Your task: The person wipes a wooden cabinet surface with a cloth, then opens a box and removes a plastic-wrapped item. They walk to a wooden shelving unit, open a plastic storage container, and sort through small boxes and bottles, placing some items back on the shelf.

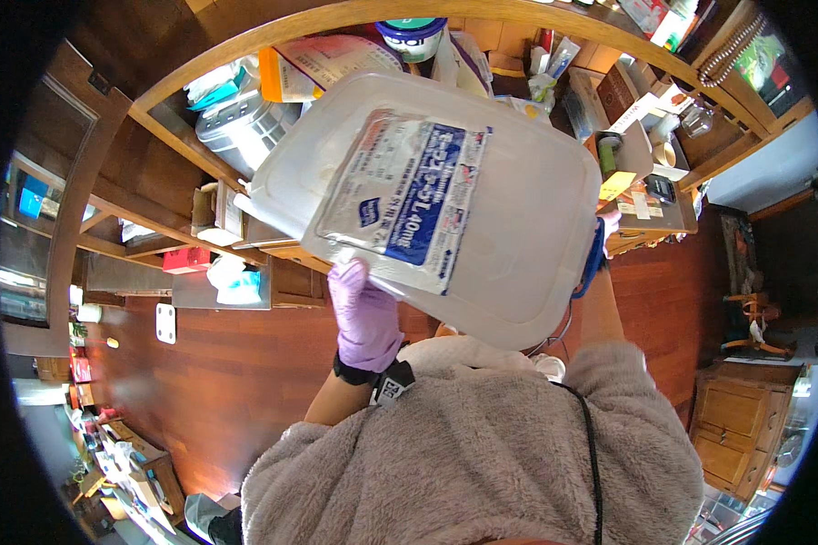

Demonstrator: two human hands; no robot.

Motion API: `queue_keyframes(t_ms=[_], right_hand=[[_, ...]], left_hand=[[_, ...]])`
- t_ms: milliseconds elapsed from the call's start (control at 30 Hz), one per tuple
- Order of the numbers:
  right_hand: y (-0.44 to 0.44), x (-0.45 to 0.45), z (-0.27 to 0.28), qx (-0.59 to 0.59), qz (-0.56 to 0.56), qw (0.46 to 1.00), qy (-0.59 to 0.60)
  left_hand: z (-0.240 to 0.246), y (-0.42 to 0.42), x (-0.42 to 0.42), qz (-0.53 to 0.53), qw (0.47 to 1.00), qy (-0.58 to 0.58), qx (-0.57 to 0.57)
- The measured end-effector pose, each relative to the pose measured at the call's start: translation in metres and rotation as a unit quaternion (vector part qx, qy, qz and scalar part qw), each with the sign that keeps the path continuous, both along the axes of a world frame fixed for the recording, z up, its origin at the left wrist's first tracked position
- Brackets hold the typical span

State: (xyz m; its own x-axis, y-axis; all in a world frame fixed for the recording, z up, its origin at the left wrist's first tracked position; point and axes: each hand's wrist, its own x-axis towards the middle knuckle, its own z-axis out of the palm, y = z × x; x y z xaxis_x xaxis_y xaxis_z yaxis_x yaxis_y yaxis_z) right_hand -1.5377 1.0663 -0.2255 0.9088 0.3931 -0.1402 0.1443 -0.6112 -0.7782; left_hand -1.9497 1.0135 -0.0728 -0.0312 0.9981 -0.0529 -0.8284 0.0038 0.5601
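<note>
A translucent plastic storage box with its lid on fills the middle of the view, tilted, close to the camera. On its lid, towards the left, lies a flat white and blue printed packet. My left hand, in a light purple glove, grips the box's near left edge, with the thumb up beside the packet. At the right edge my right hand holds the box; most of it is hidden behind the box and a blue handle clip.
Behind the box, a wooden shelf holds a clear plastic container, a tub with a blue lid and several packets. Boxes and small items crowd the right side. A glass-paned cabinet door stands at the left.
</note>
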Motion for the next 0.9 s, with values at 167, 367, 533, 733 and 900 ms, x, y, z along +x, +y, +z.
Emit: queue_keyframes(t_ms=[167, 367, 533, 733, 900], right_hand=[[-0.090, -0.065, 0.092, 0.331, 0.262, 0.795, 0.436], [-0.107, -0.095, 0.151, 0.292, 0.327, 0.806, 0.398], [-0.089, -0.092, 0.142, 0.304, 0.281, 0.793, 0.447], [-0.063, -0.061, 0.097, 0.323, 0.318, 0.773, 0.444], [-0.048, -0.052, 0.066, 0.335, 0.266, 0.777, 0.461]], left_hand=[[-0.018, 0.011, 0.021, -0.069, 0.996, 0.050, 0.010], [-0.046, 0.005, 0.042, -0.088, 0.995, 0.046, -0.014], [-0.071, 0.011, 0.037, -0.175, 0.977, 0.115, -0.047], [-0.074, 0.029, 0.020, -0.334, 0.921, 0.184, -0.084], [-0.079, 0.037, 0.015, -0.405, 0.877, 0.246, -0.085]])
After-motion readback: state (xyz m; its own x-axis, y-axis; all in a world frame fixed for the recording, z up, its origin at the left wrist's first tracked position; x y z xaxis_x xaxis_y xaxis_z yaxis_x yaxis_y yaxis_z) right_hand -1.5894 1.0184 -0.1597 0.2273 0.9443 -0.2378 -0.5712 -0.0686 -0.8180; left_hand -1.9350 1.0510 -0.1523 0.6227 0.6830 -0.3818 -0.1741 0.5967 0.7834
